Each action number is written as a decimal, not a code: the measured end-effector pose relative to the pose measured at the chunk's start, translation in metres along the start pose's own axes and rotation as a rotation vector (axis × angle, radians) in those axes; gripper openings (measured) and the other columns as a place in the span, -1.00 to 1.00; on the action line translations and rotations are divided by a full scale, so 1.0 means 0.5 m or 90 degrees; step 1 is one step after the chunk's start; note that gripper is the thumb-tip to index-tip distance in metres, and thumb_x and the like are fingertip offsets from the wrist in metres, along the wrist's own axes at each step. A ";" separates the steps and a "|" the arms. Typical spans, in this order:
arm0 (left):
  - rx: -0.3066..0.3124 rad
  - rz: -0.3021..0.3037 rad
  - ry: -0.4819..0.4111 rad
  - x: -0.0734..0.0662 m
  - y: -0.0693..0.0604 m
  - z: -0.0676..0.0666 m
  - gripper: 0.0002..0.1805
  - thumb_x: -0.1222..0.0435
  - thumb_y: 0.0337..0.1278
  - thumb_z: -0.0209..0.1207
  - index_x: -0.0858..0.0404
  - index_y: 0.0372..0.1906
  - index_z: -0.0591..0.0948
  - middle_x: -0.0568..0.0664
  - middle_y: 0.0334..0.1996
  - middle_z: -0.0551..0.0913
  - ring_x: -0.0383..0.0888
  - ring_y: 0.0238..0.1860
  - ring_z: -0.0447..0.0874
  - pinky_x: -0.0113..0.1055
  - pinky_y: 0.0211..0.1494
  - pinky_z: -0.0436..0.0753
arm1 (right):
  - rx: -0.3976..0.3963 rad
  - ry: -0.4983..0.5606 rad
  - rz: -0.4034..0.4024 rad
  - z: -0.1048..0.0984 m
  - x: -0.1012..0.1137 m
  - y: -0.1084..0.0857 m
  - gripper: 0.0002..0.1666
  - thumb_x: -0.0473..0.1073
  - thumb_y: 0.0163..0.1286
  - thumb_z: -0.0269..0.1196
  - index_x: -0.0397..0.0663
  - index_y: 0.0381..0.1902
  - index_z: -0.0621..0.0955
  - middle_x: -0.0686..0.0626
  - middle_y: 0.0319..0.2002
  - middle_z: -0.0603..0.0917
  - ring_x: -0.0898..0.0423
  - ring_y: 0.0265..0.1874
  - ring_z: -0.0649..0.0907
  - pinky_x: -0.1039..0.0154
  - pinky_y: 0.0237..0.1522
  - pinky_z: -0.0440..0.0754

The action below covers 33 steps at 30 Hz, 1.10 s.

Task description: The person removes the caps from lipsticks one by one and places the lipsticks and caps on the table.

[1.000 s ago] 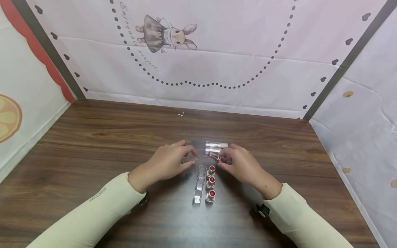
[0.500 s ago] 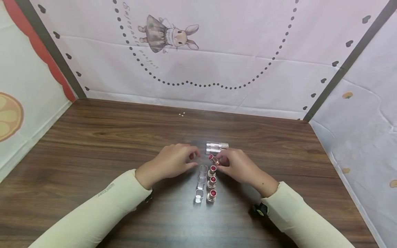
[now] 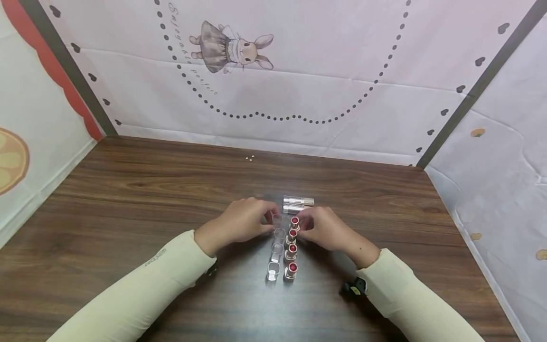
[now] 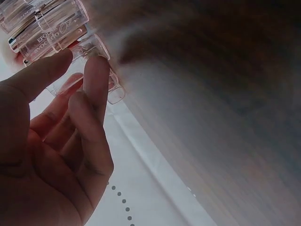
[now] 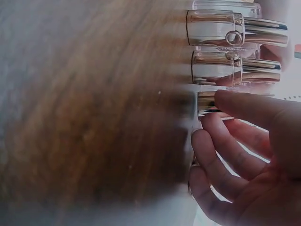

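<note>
Upright at the far end of a row stands a lipstick (image 3: 295, 222) with a red bullet, pinched low down between the thumb and fingers of my right hand (image 3: 326, 229). My left hand (image 3: 248, 219) has thumb and fingers about a clear lipstick cap (image 3: 277, 219), whose open end faces up. Three more uncapped lipsticks (image 3: 291, 251) run in line toward the person, and three clear caps (image 3: 277, 248) stand beside them on the left. In the right wrist view, fingers cover part of the held lipstick's gold base (image 5: 206, 103).
Behind the row, two capped lipsticks (image 3: 298, 201) lie side by side on the dark wooden table (image 3: 171, 175). A few tiny white bits (image 3: 250, 158) lie near the back edge. Printed cloth walls (image 3: 325, 57) enclose the back and sides.
The right hand's lipstick has gone from tilted leftward to upright at the row's far end. My left hand has shifted right, and its cap now stands at the far end of the cap row.
</note>
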<state>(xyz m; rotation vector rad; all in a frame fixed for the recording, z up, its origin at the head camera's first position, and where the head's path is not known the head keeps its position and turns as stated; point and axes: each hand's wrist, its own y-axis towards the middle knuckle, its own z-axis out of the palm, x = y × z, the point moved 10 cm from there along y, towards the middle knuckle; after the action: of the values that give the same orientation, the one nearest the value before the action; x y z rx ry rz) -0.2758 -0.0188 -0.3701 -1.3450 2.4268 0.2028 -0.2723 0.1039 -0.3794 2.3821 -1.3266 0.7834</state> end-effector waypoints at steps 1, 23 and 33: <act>0.001 0.002 0.001 -0.001 0.001 0.001 -0.77 0.09 0.12 0.40 -0.04 -0.13 0.67 -0.29 -0.28 0.78 -0.17 -0.12 0.75 -0.05 -0.09 0.65 | 0.003 0.002 -0.002 0.002 0.000 0.001 -0.83 -0.28 0.17 0.43 -0.05 -0.26 0.71 0.11 -0.52 0.69 0.31 -0.52 0.58 0.37 -0.41 0.55; -0.005 0.018 0.021 -0.006 0.008 0.012 -0.83 0.13 0.08 0.42 -0.05 -0.20 0.72 -0.28 -0.32 0.77 -0.19 -0.19 0.75 -0.11 -0.15 0.64 | 0.039 -0.002 0.021 0.017 -0.001 0.009 -0.89 -0.27 0.21 0.41 0.00 -0.30 0.71 0.14 -0.47 0.72 0.32 -0.46 0.61 0.35 -0.32 0.57; 0.010 -0.001 0.036 -0.007 0.005 0.011 -0.78 0.10 0.03 0.45 -0.05 -0.19 0.71 -0.21 -0.26 0.77 -0.17 -0.19 0.74 -0.10 -0.12 0.64 | -0.008 -0.028 0.032 -0.033 -0.020 0.002 -0.75 -0.25 0.26 0.40 -0.14 -0.09 0.72 0.01 -0.33 0.78 0.19 -0.33 0.72 0.25 -0.20 0.67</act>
<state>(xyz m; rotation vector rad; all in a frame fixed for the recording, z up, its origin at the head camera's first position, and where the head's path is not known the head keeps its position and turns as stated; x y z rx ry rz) -0.2748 -0.0130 -0.3740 -1.3639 2.4678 0.1479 -0.2826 0.1185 -0.3722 2.3773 -1.4090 0.7378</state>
